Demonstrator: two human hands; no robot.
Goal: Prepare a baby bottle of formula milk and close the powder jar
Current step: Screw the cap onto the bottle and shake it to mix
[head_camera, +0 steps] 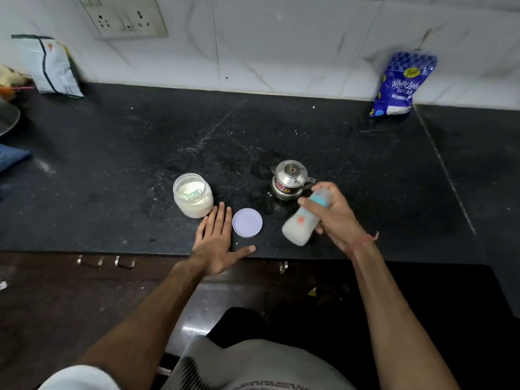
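Note:
My right hand grips a baby bottle with a blue collar, tilted and blurred, holding whitish liquid. It hangs just above the black counter, in front of a small steel kettle. The open powder jar stands to the left, with white powder and a greenish scoop inside. Its lilac lid lies flat on the counter between my hands. My left hand rests flat on the counter with fingers straight, between the jar and the lid, holding nothing.
A blue sugar bag leans on the tiled wall at the back right. A white packet stands at the back left below a socket panel. Drawer handles sit under the counter's front edge.

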